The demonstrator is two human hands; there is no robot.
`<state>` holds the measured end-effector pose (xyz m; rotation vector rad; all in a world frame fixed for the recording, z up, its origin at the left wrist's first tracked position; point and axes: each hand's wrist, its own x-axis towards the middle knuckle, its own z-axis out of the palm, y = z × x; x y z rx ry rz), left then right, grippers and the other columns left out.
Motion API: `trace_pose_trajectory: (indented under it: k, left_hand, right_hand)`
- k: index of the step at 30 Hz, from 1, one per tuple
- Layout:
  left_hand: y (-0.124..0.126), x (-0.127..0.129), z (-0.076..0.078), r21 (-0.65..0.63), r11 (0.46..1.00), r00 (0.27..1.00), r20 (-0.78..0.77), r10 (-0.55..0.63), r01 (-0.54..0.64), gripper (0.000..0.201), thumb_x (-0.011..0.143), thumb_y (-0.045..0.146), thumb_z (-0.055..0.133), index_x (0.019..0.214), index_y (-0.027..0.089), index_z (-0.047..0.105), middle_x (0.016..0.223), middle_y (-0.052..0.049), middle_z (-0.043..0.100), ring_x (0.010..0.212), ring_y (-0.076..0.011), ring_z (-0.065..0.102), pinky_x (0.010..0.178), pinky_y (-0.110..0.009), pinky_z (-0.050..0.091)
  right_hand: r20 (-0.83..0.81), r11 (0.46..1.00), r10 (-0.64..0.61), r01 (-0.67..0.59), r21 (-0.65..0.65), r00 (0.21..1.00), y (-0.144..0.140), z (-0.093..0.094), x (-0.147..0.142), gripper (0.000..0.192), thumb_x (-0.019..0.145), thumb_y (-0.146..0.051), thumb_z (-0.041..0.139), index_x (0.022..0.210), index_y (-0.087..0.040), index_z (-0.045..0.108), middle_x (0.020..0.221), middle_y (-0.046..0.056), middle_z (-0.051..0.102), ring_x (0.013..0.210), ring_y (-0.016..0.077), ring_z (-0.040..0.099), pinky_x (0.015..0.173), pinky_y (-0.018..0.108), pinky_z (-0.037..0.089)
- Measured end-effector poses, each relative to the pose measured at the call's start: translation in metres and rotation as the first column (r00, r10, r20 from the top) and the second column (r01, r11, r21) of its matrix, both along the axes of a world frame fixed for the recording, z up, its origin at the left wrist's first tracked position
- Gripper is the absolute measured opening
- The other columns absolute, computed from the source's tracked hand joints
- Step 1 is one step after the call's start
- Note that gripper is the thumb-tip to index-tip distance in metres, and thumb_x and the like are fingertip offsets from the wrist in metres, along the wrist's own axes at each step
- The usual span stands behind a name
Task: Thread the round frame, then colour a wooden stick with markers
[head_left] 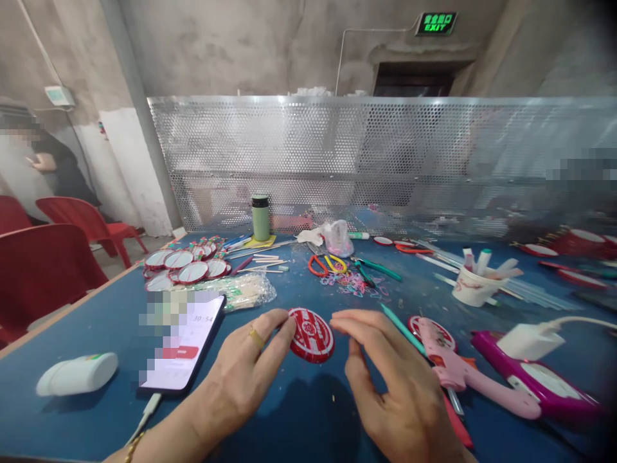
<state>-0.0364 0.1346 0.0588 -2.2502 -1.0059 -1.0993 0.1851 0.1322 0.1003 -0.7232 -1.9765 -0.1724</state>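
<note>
Red disc with white printing (312, 335), tilted to face the viewer, between a person's two bare hands at the near middle of a blue desk (284, 437). The left hand (236, 370), wearing a gold ring, pinches the disc's left edge between thumb and index finger. The right hand (398, 373) is just beside the opposite edge, its fingers loosely curved and holding nothing, with a gap between thumb and index finger.

To the right of the right hand, a pink glue gun (501, 392) lies partly over a second red disc (446, 335), next to a magenta box (535, 379) with a white plug (530, 341) on it. Behind these stands a paper cup of pens (475, 288).

Left of the left hand are a lit phone (202, 347) and a white bottle (80, 374) on its side. Further back lie a cluster of red-rimmed round pieces (193, 272), a clear packet of sticks (248, 290), a tangle of small coloured loops (348, 283) and a pair of green-handled pliers (380, 268). A green tumbler (261, 222) stands near a perforated metal screen (308, 141).
</note>
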Motion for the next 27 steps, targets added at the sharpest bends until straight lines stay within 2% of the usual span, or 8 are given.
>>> trace_pose_trajectory:
  k: [4,7,10,12,16,20,22,27]
  left_hand:
    - [0.001,0.000,-0.005,-0.027,1.000,1.000,-0.007,-0.011,0.011,0.037,0.097,0.012,0.044,0.132,0.013,0.054,0.118,-0.015,0.064,0.106,-0.0212,0.065,0.086,-0.030,0.058]
    - [0.000,0.001,-0.005,-0.041,0.999,1.000,-0.015,-0.006,0.006,0.035,0.097,0.013,0.044,0.130,0.013,0.055,0.116,-0.015,0.064,0.103,-0.0206,0.066,0.084,-0.030,0.059]
    - [-0.004,0.006,0.003,-0.056,0.996,0.997,0.035,-0.071,0.073,0.034,0.096,0.010,0.043,0.128,0.015,0.057,0.114,-0.013,0.066,0.100,-0.0183,0.068,0.084,-0.027,0.058]
    - [-0.008,0.011,0.013,-0.087,0.983,0.979,0.136,-0.151,0.164,0.034,0.095,0.004,0.043,0.121,0.016,0.059,0.109,-0.011,0.069,0.099,-0.0159,0.068,0.085,-0.023,0.057]
    - [-0.014,0.018,0.031,-0.131,0.923,0.895,0.323,-0.307,0.363,0.032,0.089,-0.004,0.044,0.100,0.019,0.063,0.095,-0.006,0.072,0.087,-0.0109,0.070,0.077,-0.015,0.057]
    - [-0.014,0.018,0.034,-0.151,0.898,0.871,0.351,-0.343,0.414,0.033,0.088,-0.006,0.046,0.100,0.018,0.064,0.095,-0.006,0.072,0.085,-0.0104,0.070,0.075,-0.015,0.056]
    - [-0.012,0.016,0.033,-0.152,0.895,0.871,0.347,-0.348,0.419,0.032,0.087,-0.006,0.047,0.101,0.018,0.064,0.095,-0.007,0.072,0.086,-0.0106,0.070,0.076,-0.016,0.056]
    - [-0.008,0.011,0.030,-0.166,0.898,0.877,0.345,-0.333,0.407,0.034,0.088,-0.007,0.046,0.103,0.018,0.064,0.096,-0.007,0.071,0.087,-0.0106,0.069,0.077,-0.016,0.054]
  right_hand:
    - [0.001,0.999,0.040,-0.040,-0.030,0.999,-0.008,0.002,-0.004,0.023,0.090,-0.008,0.055,0.107,-0.019,0.066,0.101,0.010,0.067,0.091,0.0234,0.064,0.078,0.038,0.054]
    - [-0.005,0.998,0.042,-0.042,-0.042,0.999,-0.006,0.002,-0.007,0.020,0.091,-0.011,0.056,0.106,-0.019,0.067,0.102,0.010,0.067,0.090,0.0234,0.064,0.077,0.038,0.054]
    - [-0.018,0.998,0.022,-0.022,-0.050,1.000,0.002,0.009,-0.004,0.020,0.094,-0.011,0.052,0.102,-0.019,0.068,0.098,0.009,0.069,0.090,0.0220,0.065,0.078,0.036,0.054]
    - [-0.017,0.997,0.003,-0.004,-0.073,1.000,0.008,0.016,0.000,0.018,0.095,-0.013,0.053,0.096,-0.021,0.069,0.093,0.007,0.071,0.087,0.0209,0.067,0.077,0.035,0.054]
    - [-0.024,0.963,0.037,-0.042,-0.265,0.999,0.011,0.024,0.006,0.016,0.094,-0.020,0.058,0.088,-0.023,0.072,0.084,0.002,0.074,0.079,0.0175,0.069,0.073,0.029,0.054]
    - [-0.014,0.889,0.190,-0.177,-0.423,0.982,0.007,0.022,0.006,0.015,0.094,-0.017,0.061,0.088,-0.025,0.073,0.082,-0.002,0.074,0.076,0.0143,0.067,0.077,0.028,0.050]
    - [0.009,0.882,0.256,-0.229,-0.411,0.967,0.008,0.021,0.004,0.015,0.094,-0.014,0.061,0.089,-0.023,0.073,0.082,-0.002,0.073,0.076,0.0137,0.066,0.077,0.029,0.048]
    - [0.175,0.936,0.319,-0.281,-0.211,0.931,0.014,0.023,0.000,0.016,0.098,-0.013,0.054,0.093,-0.017,0.069,0.079,0.002,0.071,0.073,0.0150,0.061,0.074,0.032,0.044]
